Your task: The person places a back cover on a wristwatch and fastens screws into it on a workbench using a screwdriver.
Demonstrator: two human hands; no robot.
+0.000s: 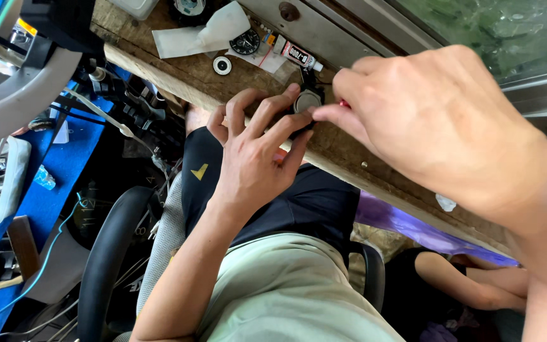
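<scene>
The small round watch case [307,101] sits on the wooden counter [349,152], at its near edge, pinned between your two hands. Your left hand [254,152] wraps around it from the left, fingers [273,111] curled closed on its rim. Your right hand [425,120] comes in from the right, fingers pinched closed on a thin red-handled tool [344,104] whose tip meets the case; the tool is mostly hidden. Farther along the counter lie a glue tube [299,56], a dark watch dial [245,42], a small white ring [222,65] and a crumpled tissue [201,35]. Below, your lap rests in a black chair [106,259].
</scene>
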